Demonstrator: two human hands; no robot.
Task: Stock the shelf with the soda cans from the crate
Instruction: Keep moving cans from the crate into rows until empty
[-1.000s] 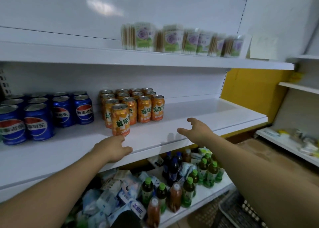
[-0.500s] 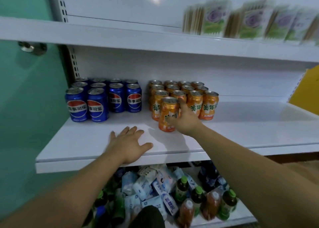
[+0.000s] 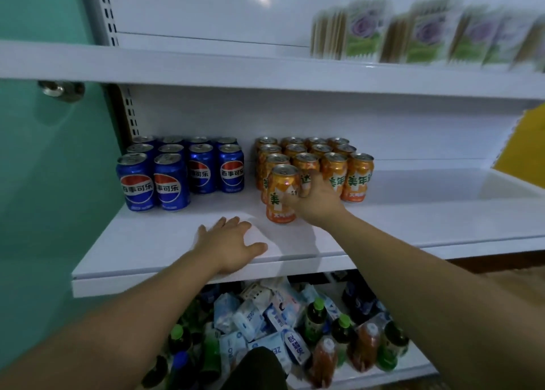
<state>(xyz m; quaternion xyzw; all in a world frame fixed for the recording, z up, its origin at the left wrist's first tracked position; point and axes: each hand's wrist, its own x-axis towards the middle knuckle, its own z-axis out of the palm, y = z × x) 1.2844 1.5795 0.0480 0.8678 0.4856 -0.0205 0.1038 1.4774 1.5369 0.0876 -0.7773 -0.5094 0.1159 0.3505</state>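
Slide the front orange can [image 3: 281, 193], gripped in the curled fingers of the right hand [image 3: 317, 201] just before the orange block [image 3: 333, 165], squarely back; leave left hand [image 3: 233, 243] flat, fingers spread, left-front of that block.

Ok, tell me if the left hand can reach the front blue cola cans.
Probably yes. The left hand lies flat on the white metal shelf; only bare board lies between it and the blue cola cans. The right hand holds an orange soda can.

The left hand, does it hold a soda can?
No, the left hand rests flat on the white shelf with straight fingers and grips nothing.
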